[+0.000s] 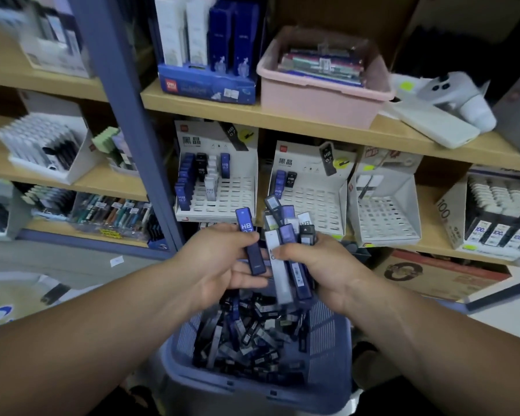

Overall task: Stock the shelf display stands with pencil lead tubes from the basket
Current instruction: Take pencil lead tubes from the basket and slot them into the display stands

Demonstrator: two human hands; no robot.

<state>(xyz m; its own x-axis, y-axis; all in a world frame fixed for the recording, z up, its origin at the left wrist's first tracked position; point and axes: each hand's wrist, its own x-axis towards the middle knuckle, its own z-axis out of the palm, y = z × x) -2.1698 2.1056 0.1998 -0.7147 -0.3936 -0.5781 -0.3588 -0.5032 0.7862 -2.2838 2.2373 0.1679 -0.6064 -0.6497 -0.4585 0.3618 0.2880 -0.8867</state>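
Note:
Below my arms a blue plastic basket (327,349) holds a heap of loose pencil lead tubes (246,337) in blue, black and white. My left hand (219,265) pinches one dark blue HB tube (250,244) upright above the basket. My right hand (318,265) grips a bunch of several tubes (288,235) fanned upward. On the shelf behind stand two white slotted display stands: the left stand (222,193) carries several tubes in its left rows, the middle stand (309,202) only a few at its back left.
A third white stand (385,217) to the right is almost bare. Above sit a pink tub (318,94) of stationery and a blue display box (207,85). A blue shelf upright (132,139) rises on the left. A cardboard box (439,274) lies low right.

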